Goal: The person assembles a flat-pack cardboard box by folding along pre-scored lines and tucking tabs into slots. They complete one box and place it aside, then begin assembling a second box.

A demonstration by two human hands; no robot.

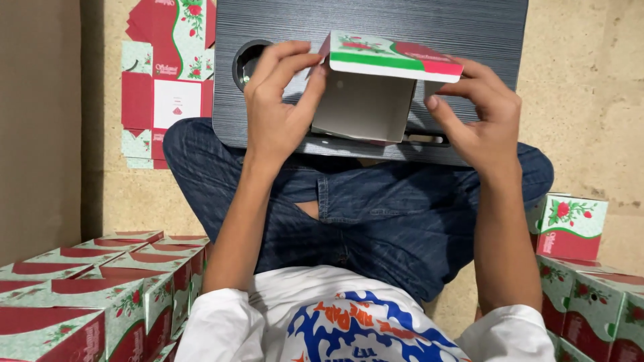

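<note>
Grey cardboard forms the inside of a small open box, which is held between both hands above the near edge of a dark wood-grain desk. The printed outside of the box, seen along its upper panel, is banded in white, green and red with a rose pattern. The box's open mouth is turned toward the person's body, and its long axis runs left to right, from one hand to the other.

The left hand is closed on the left end of the box: its thumb is pressed against the left wall and its fingers are curled over the upper left corner. The right hand is closed on the right end, with the fingers wrapped over the upper right corner and the thumb laid beside the right wall. Both hands are equally near; the box lies directly between them.

A round hole is cut in the desk just behind the left hand, and a slot is seen at the desk's near edge below the box.

Flat, unfolded box blanks in red, white and pale green lie on the floor left of the desk. Finished boxes of the same pattern are stacked at lower left and at lower right. The desk rests over legs in blue jeans.
</note>
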